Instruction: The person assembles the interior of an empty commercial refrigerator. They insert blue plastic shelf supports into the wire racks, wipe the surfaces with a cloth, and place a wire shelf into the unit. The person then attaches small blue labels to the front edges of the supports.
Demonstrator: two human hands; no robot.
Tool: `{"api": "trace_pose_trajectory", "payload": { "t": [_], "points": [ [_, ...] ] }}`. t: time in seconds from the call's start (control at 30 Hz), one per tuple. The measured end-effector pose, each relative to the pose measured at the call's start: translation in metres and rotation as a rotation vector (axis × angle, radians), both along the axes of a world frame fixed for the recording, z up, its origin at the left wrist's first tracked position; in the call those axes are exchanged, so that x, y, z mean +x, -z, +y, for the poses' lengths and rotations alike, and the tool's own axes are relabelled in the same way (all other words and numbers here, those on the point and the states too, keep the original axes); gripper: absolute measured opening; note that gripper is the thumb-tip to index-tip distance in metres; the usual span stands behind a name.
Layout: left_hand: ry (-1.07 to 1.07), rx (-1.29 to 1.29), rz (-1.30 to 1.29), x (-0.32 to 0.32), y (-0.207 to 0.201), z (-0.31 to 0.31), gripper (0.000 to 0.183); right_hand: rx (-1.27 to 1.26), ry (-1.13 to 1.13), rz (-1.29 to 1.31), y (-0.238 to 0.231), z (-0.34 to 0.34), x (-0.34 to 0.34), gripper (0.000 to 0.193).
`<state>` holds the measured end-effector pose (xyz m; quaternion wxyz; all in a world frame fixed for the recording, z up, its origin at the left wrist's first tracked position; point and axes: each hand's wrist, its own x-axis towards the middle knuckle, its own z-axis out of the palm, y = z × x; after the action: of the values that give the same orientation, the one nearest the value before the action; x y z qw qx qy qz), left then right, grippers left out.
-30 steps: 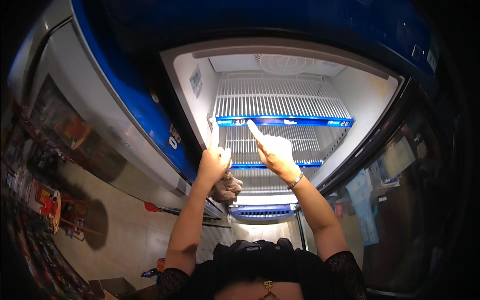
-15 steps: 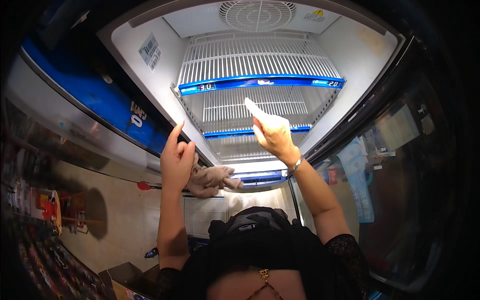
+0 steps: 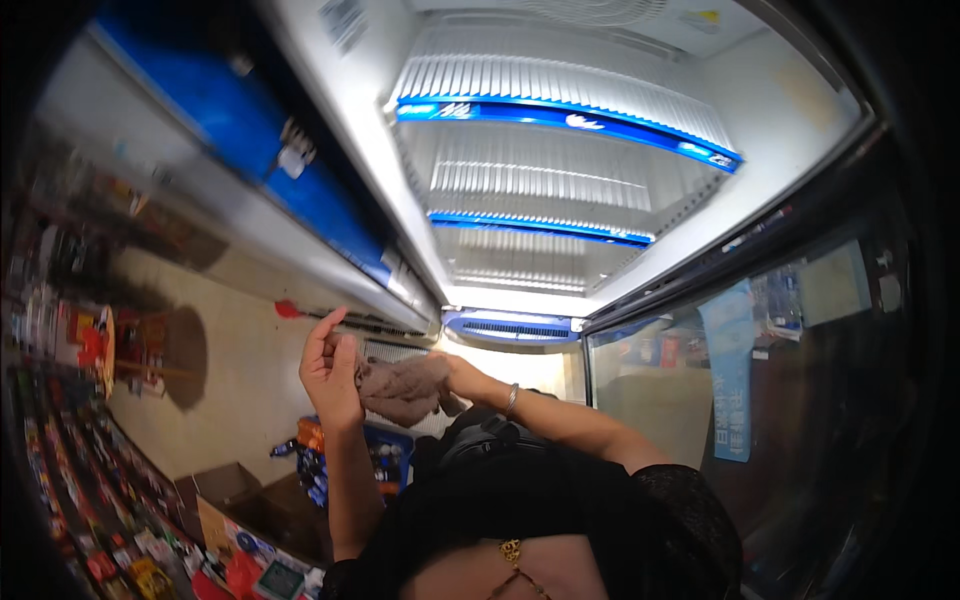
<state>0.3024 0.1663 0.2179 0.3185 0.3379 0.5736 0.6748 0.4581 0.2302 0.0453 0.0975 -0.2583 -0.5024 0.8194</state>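
A greyish-brown cloth (image 3: 403,388) is bunched up in front of my body, stretched between my two hands. My left hand (image 3: 333,368) has it at the palm side by the thumb, with the upper fingers raised and bent. From the other side, my right hand (image 3: 462,378), with a bracelet at the wrist, grips the cloth's right end; its fingertips are partly hidden in the folds. Just beyond stands an upright fridge with wire shelves, its upper shelf (image 3: 560,75) edged by a blue strip (image 3: 570,122).
The fridge's glass door (image 3: 650,400) stands swung out at the right. A lower shelf strip (image 3: 540,230) crosses the fridge inside. Bottles in a blue crate (image 3: 400,440) and an open cardboard box (image 3: 255,500) sit on the floor at lower left. Packed goods (image 3: 90,500) line the left.
My right hand has come down out of the fridge and taken hold of the cloth beside my left hand. My left hand has dropped slightly. The view has tilted downward.
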Motion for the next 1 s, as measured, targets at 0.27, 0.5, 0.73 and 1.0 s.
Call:
{"api": "trace_pose_trajectory", "payload": {
  "t": [0.27,0.5,0.73,1.0],
  "points": [
    [-0.204,-0.172,-0.917,-0.041,0.207,-0.199,0.039,0.103,-0.238,-0.037,-0.015,-0.100,-0.073,0.061],
    [-0.565,-0.149,-1.213,-0.026,0.252,-0.326,0.041,0.269,-0.926,0.093,0.043,-0.234,-0.101,0.060],
    [-0.814,-0.425,-1.328,-0.025,0.294,-0.370,0.024,-0.063,-0.826,-0.335,0.063,-0.227,-0.118,0.041],
    [-0.725,-0.336,-1.349,-0.027,0.274,-0.357,0.031,-0.075,-0.508,-0.691,0.187,-0.164,-0.089,0.024]
  ]
}}
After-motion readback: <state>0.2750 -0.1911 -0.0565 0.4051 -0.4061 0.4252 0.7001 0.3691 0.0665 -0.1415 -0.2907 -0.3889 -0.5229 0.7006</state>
